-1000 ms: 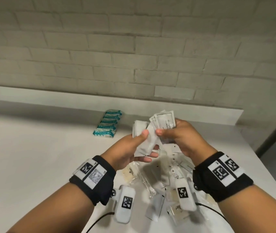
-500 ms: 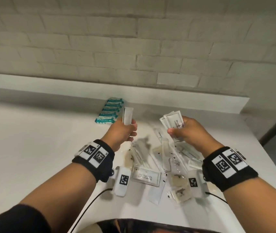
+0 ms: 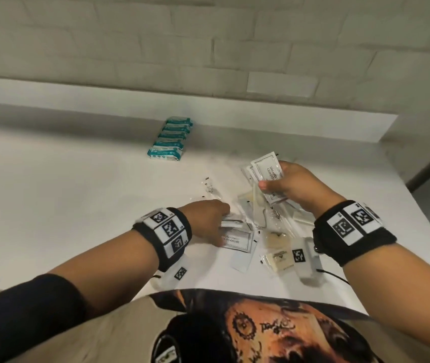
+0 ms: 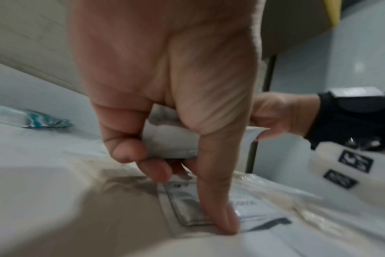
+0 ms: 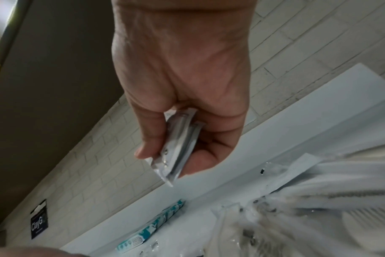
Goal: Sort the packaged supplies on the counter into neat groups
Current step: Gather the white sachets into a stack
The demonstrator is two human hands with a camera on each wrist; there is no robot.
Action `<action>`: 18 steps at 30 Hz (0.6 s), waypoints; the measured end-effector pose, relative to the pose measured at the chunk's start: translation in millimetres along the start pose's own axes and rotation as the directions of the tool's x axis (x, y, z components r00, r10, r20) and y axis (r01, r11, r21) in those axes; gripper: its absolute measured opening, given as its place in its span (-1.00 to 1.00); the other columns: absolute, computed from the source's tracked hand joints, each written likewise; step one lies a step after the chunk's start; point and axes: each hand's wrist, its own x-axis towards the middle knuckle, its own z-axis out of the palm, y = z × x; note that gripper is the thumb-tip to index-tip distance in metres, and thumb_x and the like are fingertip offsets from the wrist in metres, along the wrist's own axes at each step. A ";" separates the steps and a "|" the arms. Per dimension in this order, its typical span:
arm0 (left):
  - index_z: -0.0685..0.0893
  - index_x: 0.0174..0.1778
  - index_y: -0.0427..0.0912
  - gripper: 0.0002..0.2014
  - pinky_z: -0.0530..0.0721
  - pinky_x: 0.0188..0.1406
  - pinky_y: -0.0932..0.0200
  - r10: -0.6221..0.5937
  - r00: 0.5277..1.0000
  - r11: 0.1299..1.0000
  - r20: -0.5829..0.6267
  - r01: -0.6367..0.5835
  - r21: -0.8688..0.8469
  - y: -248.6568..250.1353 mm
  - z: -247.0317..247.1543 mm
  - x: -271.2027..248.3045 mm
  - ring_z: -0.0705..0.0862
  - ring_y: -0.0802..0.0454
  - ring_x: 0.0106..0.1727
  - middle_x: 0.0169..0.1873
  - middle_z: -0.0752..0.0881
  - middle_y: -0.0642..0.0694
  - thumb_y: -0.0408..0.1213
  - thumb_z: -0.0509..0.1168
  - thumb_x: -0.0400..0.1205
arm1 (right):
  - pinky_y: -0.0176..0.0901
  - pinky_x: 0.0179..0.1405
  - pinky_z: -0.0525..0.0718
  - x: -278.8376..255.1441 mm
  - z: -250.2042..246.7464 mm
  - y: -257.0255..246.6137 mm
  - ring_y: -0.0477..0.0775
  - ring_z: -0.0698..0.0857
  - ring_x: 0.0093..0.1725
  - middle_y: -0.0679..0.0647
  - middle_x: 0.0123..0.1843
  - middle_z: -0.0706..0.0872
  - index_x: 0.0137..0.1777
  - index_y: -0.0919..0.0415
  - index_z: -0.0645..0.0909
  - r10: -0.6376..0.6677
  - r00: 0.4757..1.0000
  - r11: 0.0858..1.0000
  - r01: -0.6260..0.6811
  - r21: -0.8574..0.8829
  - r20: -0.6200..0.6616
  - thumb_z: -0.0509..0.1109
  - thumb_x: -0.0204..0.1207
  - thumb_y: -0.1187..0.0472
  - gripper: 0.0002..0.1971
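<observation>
- Right hand [image 3: 296, 187] is pinching a fan of shampoo sachets [image 3: 267, 174] above the bench [image 3: 77, 200].
- Left hand [image 3: 208, 218] is gripping one sachet [image 4: 169, 144] — thumb pressing the flat sachet [image 3: 236, 240].
- Light, slippery, probably — take them by the edges.

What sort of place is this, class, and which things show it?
Probably a hotel housekeeping or supply room: shampoo-conditioner sachets in the right hand, a row of teal packets, on a bare white counter against brick.
</observation>
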 end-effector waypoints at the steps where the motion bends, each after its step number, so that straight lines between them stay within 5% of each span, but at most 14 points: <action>1: 0.51 0.09 -0.10 -0.55 0.60 -0.03 0.07 0.005 1.000 1.000 -0.019 -0.004 0.030 1.5 2.2 0.7 0.60 -0.08 0.02 0.02 0.62 -0.05 -0.04 0.51 0.39 | -0.31 -0.28 0.72 -0.6 0.2 0.5 0.07 0.78 -0.08 0.20 0.07 0.80 0.25 0.26 0.61 0.004 1.000 1.000 -0.004 -0.001 -0.001 0.51 0.46 0.32 -0.65; 4: 0.48 -0.04 -0.09 -0.72 0.53 -0.18 0.12 -0.029 0.996 0.998 -0.078 0.025 -0.058 1.1 -4.1 0.1 0.60 -0.08 -0.07 -0.16 0.60 -0.01 -0.11 0.42 0.50 | -0.40 -0.29 0.66 -5.8 -3.8 0.7 -0.07 0.76 -0.09 0.05 0.03 0.79 0.25 0.19 0.59 -0.006 0.999 0.999 0.008 0.044 -0.043 0.49 0.50 0.28 -0.67; 6: 0.51 -0.07 -0.08 -0.77 0.50 -0.25 0.15 -0.120 0.972 0.950 -0.201 0.054 -0.309 -3.3 -15.8 -0.4 0.60 -0.02 -0.16 -0.23 0.60 0.02 -0.18 0.44 0.50 | -0.36 -0.16 0.66 -8.7 -8.5 -2.3 -0.12 0.73 -0.06 -0.05 0.00 0.76 0.22 0.12 0.59 -0.011 0.995 0.992 0.023 0.127 -0.097 0.43 0.57 0.22 -0.75; 8: 0.54 -0.13 -0.06 -0.78 0.52 -0.28 0.16 -0.243 0.912 0.756 -0.331 -0.035 -0.653 -7.4 -28.2 -0.9 0.61 0.01 -0.22 -0.26 0.62 0.01 -0.24 0.48 0.48 | -0.14 0.07 0.69 -9.6 -10.8 -7.8 0.01 0.75 0.03 0.05 0.05 0.78 0.17 0.12 0.61 0.002 0.993 0.954 0.033 0.299 -0.117 0.37 0.61 0.22 -0.84; 10: 0.56 -0.13 -0.06 -0.79 0.53 -0.32 0.19 -0.319 0.866 0.542 -0.386 -0.167 -0.824 -5.6 -39.8 -3.0 0.62 0.00 -0.25 -0.27 0.64 -0.01 -0.31 0.48 0.49 | 0.13 0.16 0.70 -8.7 -6.3 -17.0 0.17 0.77 0.07 0.14 0.03 0.80 0.11 0.13 0.61 0.012 0.997 0.879 0.028 0.476 -0.081 0.36 0.61 0.26 -0.88; 15: 0.56 0.04 -0.14 -0.71 0.58 -0.33 0.20 -0.163 0.925 0.257 -0.344 -0.297 -0.920 17.0 -54.0 -6.2 0.65 0.11 -0.34 -0.34 0.72 -0.02 -0.35 0.48 0.47 | 0.32 0.10 0.73 -1.7 24.1 -35.4 0.27 0.77 0.08 0.19 0.13 0.76 0.19 0.13 0.46 -0.015 0.993 0.871 0.072 0.486 -0.121 0.45 0.51 0.37 -0.67; 18: 0.61 0.15 -0.16 -0.80 0.70 -0.28 0.19 -0.105 0.958 0.069 -0.267 -0.260 -0.963 21.2 -57.3 -13.9 0.74 0.00 -0.20 -0.21 0.74 -0.09 -0.34 0.34 0.62 | 0.20 0.18 0.70 3.5 25.5 -34.2 0.23 0.74 0.14 0.18 0.17 0.73 0.32 0.19 0.40 0.004 0.979 0.845 0.105 0.524 -0.203 0.48 0.45 0.47 -0.50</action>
